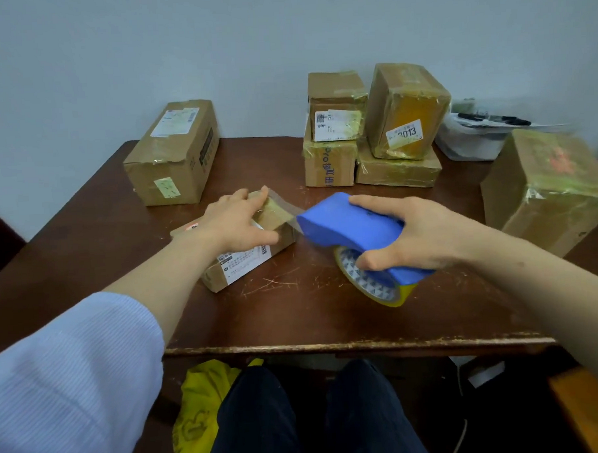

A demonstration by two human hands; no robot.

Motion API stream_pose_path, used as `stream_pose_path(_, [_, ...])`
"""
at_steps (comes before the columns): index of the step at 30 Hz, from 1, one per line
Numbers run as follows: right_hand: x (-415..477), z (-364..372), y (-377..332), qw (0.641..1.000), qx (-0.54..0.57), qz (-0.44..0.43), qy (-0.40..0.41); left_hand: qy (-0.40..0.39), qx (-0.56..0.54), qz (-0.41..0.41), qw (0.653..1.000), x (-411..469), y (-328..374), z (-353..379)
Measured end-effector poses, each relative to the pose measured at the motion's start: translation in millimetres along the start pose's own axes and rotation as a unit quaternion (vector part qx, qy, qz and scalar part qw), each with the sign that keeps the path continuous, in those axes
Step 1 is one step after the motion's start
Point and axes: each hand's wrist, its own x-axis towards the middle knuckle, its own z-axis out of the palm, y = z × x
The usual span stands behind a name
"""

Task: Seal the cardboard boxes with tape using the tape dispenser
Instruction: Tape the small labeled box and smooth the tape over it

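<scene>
Hands: L presses cardboard box, R grips blue dispenser.

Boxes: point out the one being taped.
The small flat box under the left hand; tape runs from it to the blue dispenser in the right hand. The rest lie untouched.

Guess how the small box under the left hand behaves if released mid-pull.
Probably slides: the small box looks light and low on a hard table, and taut tape runs to the tape dispenser. Unlikely to tip, lying flat. The left hand pressing it suggests the same.
</scene>
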Motion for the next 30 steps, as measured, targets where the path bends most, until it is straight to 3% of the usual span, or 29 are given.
stream_pose_path(12, [22,-24,-36,0.991,-0.108,-0.017,-0.078,0.005,-0.008,0.013,1.0,0,1,2])
stream_pose_path(19, [45,-47,-58,0.98,-0.116,0.005,-0.162,0.011,-0.017,0.016,1.0,3,-1,3])
stream_pose_path(30, [51,-31,-65,0.991,0.032,0.091,-0.089,0.02,-0.024,0.011,0.999,6,-1,6])
